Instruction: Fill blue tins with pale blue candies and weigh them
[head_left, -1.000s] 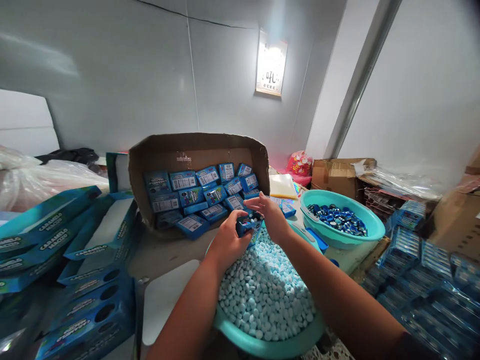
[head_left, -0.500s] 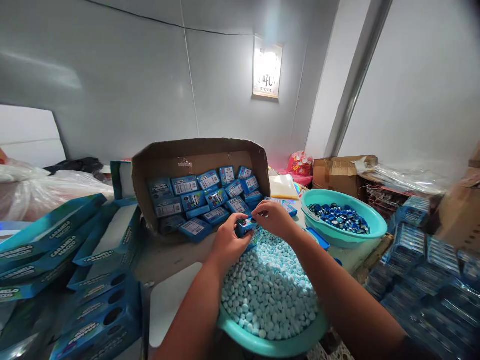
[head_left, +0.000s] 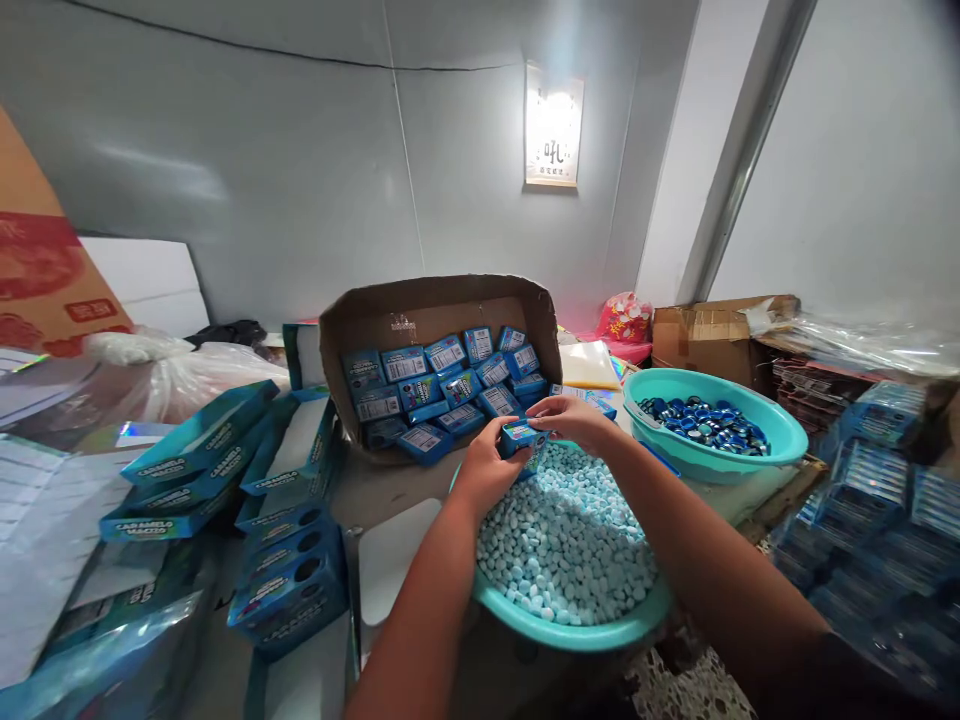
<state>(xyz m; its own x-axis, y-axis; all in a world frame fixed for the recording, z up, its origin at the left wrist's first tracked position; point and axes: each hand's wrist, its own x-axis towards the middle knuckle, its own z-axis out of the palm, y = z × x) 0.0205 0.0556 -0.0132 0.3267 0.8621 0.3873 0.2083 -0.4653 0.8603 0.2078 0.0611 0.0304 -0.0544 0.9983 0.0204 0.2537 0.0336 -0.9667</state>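
Note:
My left hand is closed round a small blue candy box, held above the near bowl. The fingers of my right hand are pinched at the right end of this box; its fingertips are partly hidden. Below both hands, a turquoise bowl is heaped with pale blue candies. Behind them lies a brown carton on its side, its opening toward me. Several small blue boxes are stacked inside it.
To the right stands a second turquoise bowl with shiny blue round tins. Blue display cartons and a white lid-like panel lie at the left. Blue plastic-looking packs are piled at the far right.
The view has turned left, so the scene sits further right and an orange carton shows at the left. My right fingers have come down against the box's end.

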